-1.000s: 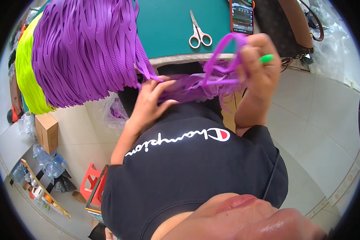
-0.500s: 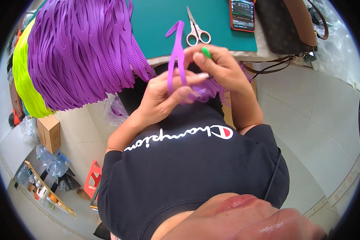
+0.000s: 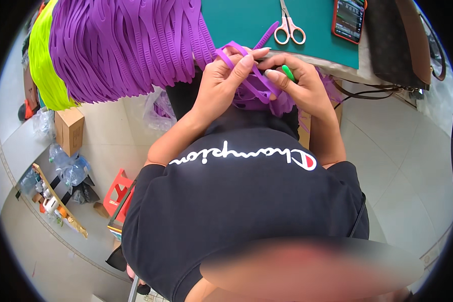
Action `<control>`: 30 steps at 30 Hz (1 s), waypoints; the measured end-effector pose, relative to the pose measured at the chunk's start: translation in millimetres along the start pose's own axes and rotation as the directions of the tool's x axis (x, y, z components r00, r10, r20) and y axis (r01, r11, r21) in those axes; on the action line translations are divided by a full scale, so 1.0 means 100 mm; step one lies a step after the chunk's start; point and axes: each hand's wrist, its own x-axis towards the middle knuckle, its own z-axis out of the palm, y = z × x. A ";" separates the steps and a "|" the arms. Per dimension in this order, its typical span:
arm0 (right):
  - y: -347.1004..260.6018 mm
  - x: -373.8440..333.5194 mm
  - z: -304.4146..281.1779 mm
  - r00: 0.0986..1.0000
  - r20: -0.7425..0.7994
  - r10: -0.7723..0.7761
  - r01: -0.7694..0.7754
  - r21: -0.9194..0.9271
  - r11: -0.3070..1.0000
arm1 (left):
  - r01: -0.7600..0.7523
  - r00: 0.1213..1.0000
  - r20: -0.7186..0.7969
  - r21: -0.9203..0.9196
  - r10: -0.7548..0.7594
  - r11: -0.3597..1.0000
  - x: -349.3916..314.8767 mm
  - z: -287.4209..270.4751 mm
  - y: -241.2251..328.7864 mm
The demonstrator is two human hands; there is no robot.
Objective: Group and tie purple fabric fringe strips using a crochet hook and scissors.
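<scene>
A purple rubber strap [image 3: 225,58], split into two bands with a ridged end, loops around the fingers of my left hand [image 3: 219,78]. That hand is closed, thumb and fingers pinching the band. Close beside it, my right hand [image 3: 304,85] is closed too, with a small green-handled tool [image 3: 289,73] sticking out between its fingers; the tool's working end is hidden. My right thumb and index finger are at the strap's edge. Beneath both hands, more purple straps [image 3: 283,105] lie bunched over my lap, partly covered.
A thick row of purple straps [image 3: 131,45] hangs over the table's left side, with yellow-green straps [image 3: 48,65] beyond. Pink-handled scissors [image 3: 289,30] and a phone [image 3: 348,20] lie on the green mat [image 3: 317,48]. A brown bag [image 3: 397,40] stands right; a cardboard box [image 3: 69,130] sits on the floor.
The strap, upright between my hands before, is now lower and looped around my left fingers. Both hands have come closer together. The whole view has shifted, moving the table items right and up.
</scene>
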 end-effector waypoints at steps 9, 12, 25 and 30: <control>0.10 -0.04 -0.05 0.990 0.127 0.063 -0.080 0.134 0.988 | -0.237 0.970 0.008 0.223 0.241 0.946 -0.02 0.00 -0.01; 0.24 -0.09 -0.11 0.996 -0.093 0.016 -0.016 0.009 1.000 | -0.279 0.955 -0.055 0.171 0.292 0.945 -0.09 0.01 0.06; 1.66 -1.39 -1.67 0.635 -0.755 0.161 -0.681 -0.450 0.578 | -0.614 0.659 -0.306 0.309 0.687 0.727 -0.12 -0.82 0.57; 2.13 -1.54 -1.86 0.479 -0.877 -0.041 -0.844 -0.473 0.252 | -0.661 0.596 -0.334 0.313 0.730 0.682 -0.25 -1.06 0.85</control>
